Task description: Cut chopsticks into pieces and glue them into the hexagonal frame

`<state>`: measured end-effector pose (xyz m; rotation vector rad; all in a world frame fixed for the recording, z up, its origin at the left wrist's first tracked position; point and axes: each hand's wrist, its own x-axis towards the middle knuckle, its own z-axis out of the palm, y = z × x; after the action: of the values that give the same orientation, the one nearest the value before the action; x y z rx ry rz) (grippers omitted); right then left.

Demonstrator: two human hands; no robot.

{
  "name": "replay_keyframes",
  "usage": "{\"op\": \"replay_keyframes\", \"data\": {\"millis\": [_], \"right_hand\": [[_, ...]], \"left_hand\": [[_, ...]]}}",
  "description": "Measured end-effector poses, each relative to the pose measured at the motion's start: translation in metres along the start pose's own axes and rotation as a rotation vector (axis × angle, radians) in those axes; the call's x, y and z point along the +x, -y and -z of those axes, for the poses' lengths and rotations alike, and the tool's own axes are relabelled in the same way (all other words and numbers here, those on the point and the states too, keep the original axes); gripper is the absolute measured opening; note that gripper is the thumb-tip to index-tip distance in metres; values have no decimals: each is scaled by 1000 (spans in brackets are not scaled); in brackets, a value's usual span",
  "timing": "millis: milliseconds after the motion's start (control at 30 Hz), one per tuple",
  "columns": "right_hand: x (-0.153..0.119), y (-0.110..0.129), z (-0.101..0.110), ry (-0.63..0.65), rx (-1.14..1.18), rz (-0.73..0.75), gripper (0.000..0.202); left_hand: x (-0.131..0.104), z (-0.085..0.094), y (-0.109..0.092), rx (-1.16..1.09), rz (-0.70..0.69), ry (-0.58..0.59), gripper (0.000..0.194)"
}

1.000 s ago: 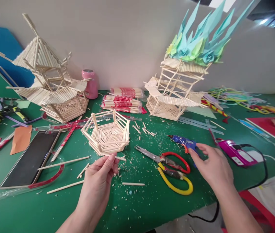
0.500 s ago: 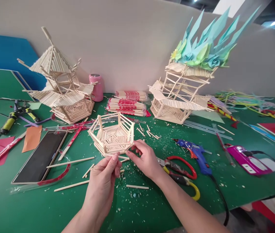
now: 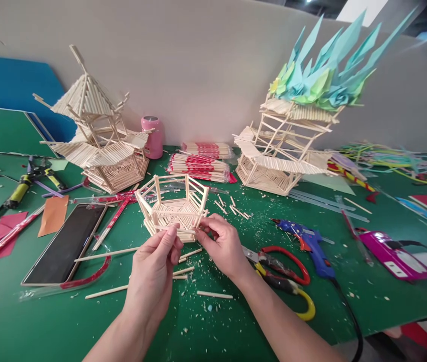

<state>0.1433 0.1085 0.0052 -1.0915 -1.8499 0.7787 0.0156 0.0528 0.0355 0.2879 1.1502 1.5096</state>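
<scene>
Bright, even overhead light, soft shadows; wide-angle bend at edges, slight blur top right, centre sharp.

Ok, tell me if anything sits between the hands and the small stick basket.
Nothing does. The left hand and right hand are already at the near rim of the stick basket, fingers on it. The scissors and loose sticks lie on the table below, out of the way.

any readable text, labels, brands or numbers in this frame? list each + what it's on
None can be read.
Wrapped chopstick packs: red print on the sleeves, too small and blurred to read.
Purple device: pale label patch, nothing legible.
Phone: screen dark, no text showing.
Pink bottle, blue glue gun, scissors: no marking visible.
</scene>
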Motion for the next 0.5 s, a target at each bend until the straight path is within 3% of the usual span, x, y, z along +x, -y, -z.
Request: {"op": "replay_keyframes", "data": {"millis": [133,500], "right_hand": [[1,2,-4,-10,36,4,14],[1,0,-5,-16,70,-15,16]], "left_hand": [[4,-2,-4,22,-12,41,29],[10,-10,-9,-4,-1,18,31]]}}
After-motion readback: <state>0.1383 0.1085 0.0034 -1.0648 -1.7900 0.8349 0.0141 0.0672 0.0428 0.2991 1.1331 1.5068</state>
